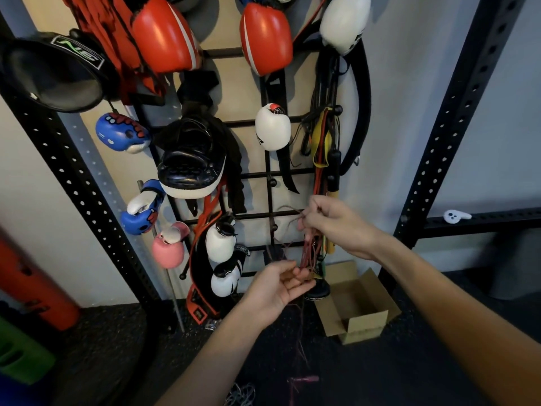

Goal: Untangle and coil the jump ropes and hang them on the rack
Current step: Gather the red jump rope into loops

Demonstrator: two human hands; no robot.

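A thin red jump rope (308, 253) hangs in several loose strands between my hands, in front of the black wall rack (265, 175). My right hand (333, 222) pinches the strands at the top, fingers curled round them. Lower and to the left, my left hand (278, 284) is palm up with the fingers curled round the lower strands. More rope trails down to a pink handle (304, 378) near the floor. Other ropes and a yellow band (322, 142) hang on a rack peg above my right hand.
Boxing gloves, red pads (164, 33) and black headgear (190, 159) crowd the rack. An open cardboard box (357, 306) sits on the dark floor below right. Black perforated uprights (456, 112) flank the rack. A tangle of grey cord (241, 394) lies on the floor.
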